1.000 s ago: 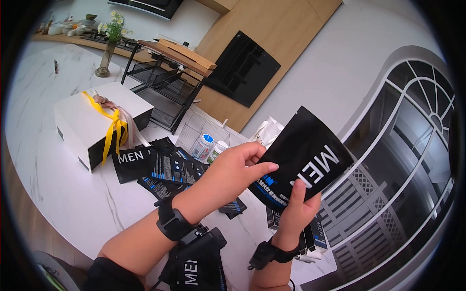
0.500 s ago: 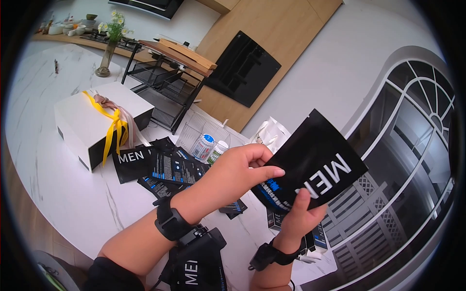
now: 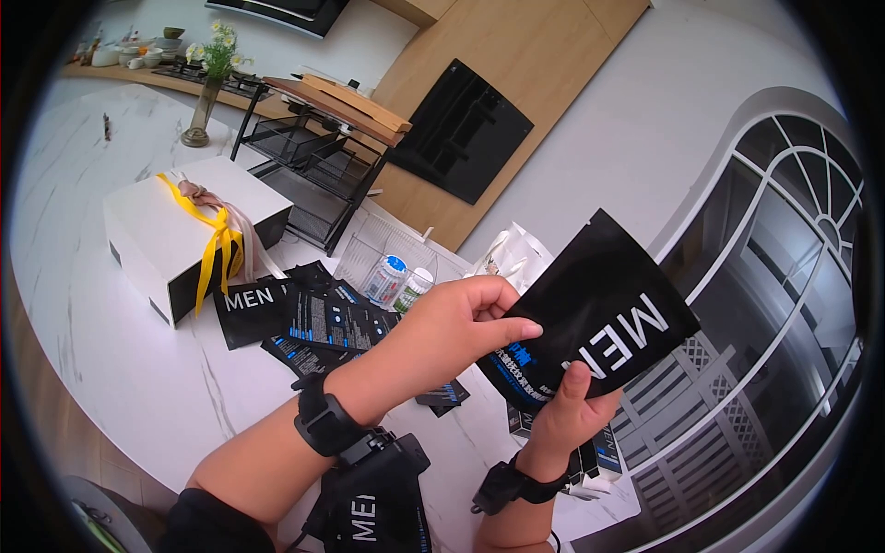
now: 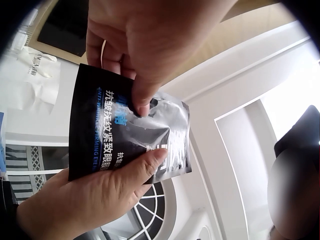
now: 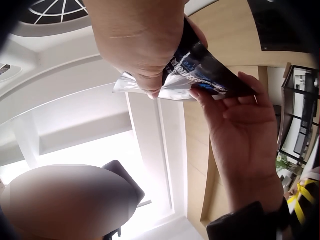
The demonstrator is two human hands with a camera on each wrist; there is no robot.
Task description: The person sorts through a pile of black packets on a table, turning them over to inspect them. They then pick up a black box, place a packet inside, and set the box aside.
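Both hands hold up a flat black sachet (image 3: 599,295) printed "MEN", with blue and white lettering near its lower edge. My left hand (image 3: 470,318) pinches one side, thumb on the printed face and fingers behind. On the opposite side my right hand (image 3: 576,415) grips it, thumb pressed beside the big letters. The left wrist view shows the same sachet (image 4: 90,125) between both thumbs, light glaring off its surface. Below the arms lies another "MEN" sachet (image 3: 364,521) on the white marbled table (image 3: 230,405). More black sachets (image 3: 323,318) lie piled left of the left hand.
A white box (image 3: 175,230) with yellow and pink ribbons stands at the left. Behind the pile, a clear holder contains a blue-lidded bottle (image 3: 387,276). A white bag (image 3: 516,253) stands behind the raised sachet. Dark printed boxes (image 3: 604,456) sit beyond the right wrist.
Both hands have shifted the held sachet slightly right, and its tilt has changed a little. In the last half second they have stayed nearly still. The things on the table have not moved.
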